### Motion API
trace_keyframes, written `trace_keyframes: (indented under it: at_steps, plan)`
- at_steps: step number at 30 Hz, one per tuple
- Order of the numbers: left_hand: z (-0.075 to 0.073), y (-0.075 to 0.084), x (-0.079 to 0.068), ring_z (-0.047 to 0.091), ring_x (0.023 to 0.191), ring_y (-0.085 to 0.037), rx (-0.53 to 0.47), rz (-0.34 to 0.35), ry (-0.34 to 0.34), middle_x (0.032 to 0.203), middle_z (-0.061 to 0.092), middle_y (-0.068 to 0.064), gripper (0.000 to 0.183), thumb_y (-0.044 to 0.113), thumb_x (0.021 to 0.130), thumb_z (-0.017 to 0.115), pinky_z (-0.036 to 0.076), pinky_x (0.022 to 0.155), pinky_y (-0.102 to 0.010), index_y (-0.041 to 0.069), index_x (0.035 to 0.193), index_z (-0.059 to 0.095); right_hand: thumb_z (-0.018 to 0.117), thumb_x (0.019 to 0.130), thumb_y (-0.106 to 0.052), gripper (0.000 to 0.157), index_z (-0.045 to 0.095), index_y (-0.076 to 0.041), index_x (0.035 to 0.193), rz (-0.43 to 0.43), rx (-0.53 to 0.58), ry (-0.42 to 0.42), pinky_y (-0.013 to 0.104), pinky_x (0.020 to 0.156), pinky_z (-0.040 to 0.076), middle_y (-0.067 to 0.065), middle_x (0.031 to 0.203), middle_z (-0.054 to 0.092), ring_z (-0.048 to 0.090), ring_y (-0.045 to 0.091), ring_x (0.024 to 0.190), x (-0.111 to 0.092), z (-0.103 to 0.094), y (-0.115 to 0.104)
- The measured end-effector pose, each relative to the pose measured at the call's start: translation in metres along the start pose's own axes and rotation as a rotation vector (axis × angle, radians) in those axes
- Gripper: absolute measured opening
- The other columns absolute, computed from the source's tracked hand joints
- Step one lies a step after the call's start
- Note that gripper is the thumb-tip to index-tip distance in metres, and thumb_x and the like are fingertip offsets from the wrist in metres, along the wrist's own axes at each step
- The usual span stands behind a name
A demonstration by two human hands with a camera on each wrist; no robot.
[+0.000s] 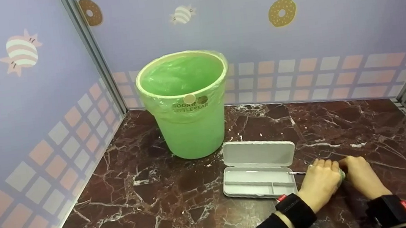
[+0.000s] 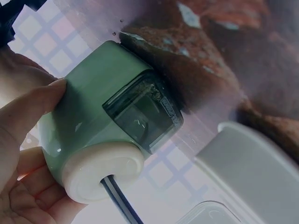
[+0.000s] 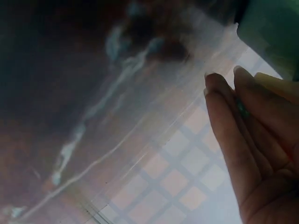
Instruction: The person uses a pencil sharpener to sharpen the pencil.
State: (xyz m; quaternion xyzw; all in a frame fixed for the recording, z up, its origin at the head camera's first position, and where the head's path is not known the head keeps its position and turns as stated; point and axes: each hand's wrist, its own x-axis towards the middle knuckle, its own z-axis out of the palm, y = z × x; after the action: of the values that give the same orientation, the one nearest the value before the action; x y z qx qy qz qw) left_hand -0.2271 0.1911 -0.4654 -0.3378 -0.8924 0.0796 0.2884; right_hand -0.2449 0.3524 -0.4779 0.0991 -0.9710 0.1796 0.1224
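Note:
My left hand (image 1: 321, 179) grips a green pencil sharpener (image 2: 96, 100) with a clear dark shavings window (image 2: 145, 114) and a cream round front. A thin dark pencil with a pale stripe (image 2: 122, 201) sticks out of the hole in that front. In the head view the pencil points left, its end over the pencil case, while the hand mostly hides the sharpener. My right hand (image 1: 362, 174) is at the sharpener's rear with its fingers (image 3: 229, 126) curled together. They close around a cream crank part (image 3: 275, 87), largely hidden behind them.
A white pencil case (image 1: 257, 172) lies with its lid raised and its compartments facing up, left of my hands. Behind it stands a green trash bin (image 1: 195, 134) with a clear liner. Small pale crumbs dot the marbled table (image 1: 152, 207). Patterned walls (image 1: 239, 29) enclose the back and sides.

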Motion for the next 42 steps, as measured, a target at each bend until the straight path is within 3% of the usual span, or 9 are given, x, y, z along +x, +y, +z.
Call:
trace_keyframes:
  at_steps: [5, 12, 18, 24, 32, 37, 42]
  plan:
    - [0.000, 0.002, 0.000, 0.063, 0.093, -0.002, 0.002, -0.014, 0.004, 0.099, 0.066, 0.014, 0.033, 0.040, 0.087, 0.068, 0.051, 0.094, -0.017, 0.023, 0.115, 0.067, 0.065, 0.069, 0.013, 0.019, 0.068, -0.006, 0.066, 0.014, 0.010, -0.074, 0.035, 0.051, 0.043, 0.007, 0.064, 0.066, 0.055, 0.017, 0.058, -0.009, 0.001, 0.000]
    - [-0.001, 0.002, 0.001, 0.063, 0.093, -0.003, -0.018, -0.022, -0.018, 0.098, 0.066, 0.014, 0.030, 0.040, 0.086, 0.070, 0.051, 0.094, -0.017, 0.024, 0.111, 0.066, 0.083, 0.068, -0.001, 0.020, 0.065, -0.008, 0.063, 0.005, 0.049, -0.099, 0.028, 0.050, 0.042, 0.002, 0.061, 0.066, 0.053, 0.010, 0.054, -0.024, -0.003, 0.000]
    - [-0.002, 0.004, 0.000, 0.063, 0.090, -0.001, 0.005, -0.023, -0.009, 0.095, 0.065, 0.015, 0.026, 0.040, 0.086, 0.069, 0.052, 0.091, -0.016, 0.025, 0.107, 0.065, 0.083, 0.069, -0.002, 0.017, 0.068, -0.009, 0.066, 0.033, 0.084, -0.159, 0.022, 0.051, 0.045, 0.000, 0.064, 0.069, 0.056, 0.005, 0.054, -0.035, -0.010, -0.003]
    - [-0.001, 0.004, 0.000, 0.062, 0.090, 0.000, 0.026, -0.022, -0.018, 0.095, 0.064, 0.016, 0.024, 0.039, 0.088, 0.067, 0.051, 0.091, -0.015, 0.027, 0.107, 0.065, 0.084, 0.069, -0.006, 0.021, 0.065, -0.013, 0.063, 0.021, 0.092, -0.158, 0.021, 0.049, 0.041, -0.005, 0.060, 0.065, 0.047, -0.001, 0.052, -0.043, -0.019, -0.009]
    - [-0.002, 0.002, 0.001, 0.063, 0.089, -0.001, 0.026, -0.030, -0.018, 0.093, 0.064, 0.015, 0.020, 0.038, 0.087, 0.068, 0.052, 0.089, -0.016, 0.027, 0.103, 0.064, 0.081, 0.070, 0.000, 0.012, 0.071, -0.007, 0.072, 0.047, 0.099, -0.190, 0.020, 0.055, 0.051, 0.004, 0.071, 0.072, 0.064, 0.009, 0.059, -0.044, -0.035, -0.018]
    - [-0.001, 0.002, 0.000, 0.062, 0.087, -0.001, 0.021, -0.038, -0.007, 0.091, 0.064, 0.015, 0.022, 0.038, 0.084, 0.071, 0.052, 0.088, -0.016, 0.027, 0.101, 0.063, 0.081, 0.071, 0.000, 0.011, 0.072, -0.005, 0.074, 0.039, 0.115, -0.181, 0.019, 0.054, 0.051, 0.005, 0.071, 0.072, 0.064, 0.006, 0.058, -0.044, -0.044, -0.022]
    - [-0.001, 0.002, 0.000, 0.062, 0.087, -0.001, 0.019, -0.031, -0.002, 0.091, 0.063, 0.015, 0.025, 0.039, 0.083, 0.072, 0.052, 0.090, -0.016, 0.027, 0.103, 0.064, 0.083, 0.067, 0.002, 0.014, 0.072, -0.006, 0.072, -0.019, 0.074, -0.057, 0.021, 0.052, 0.051, 0.007, 0.069, 0.072, 0.061, 0.004, 0.055, -0.041, -0.051, -0.024]
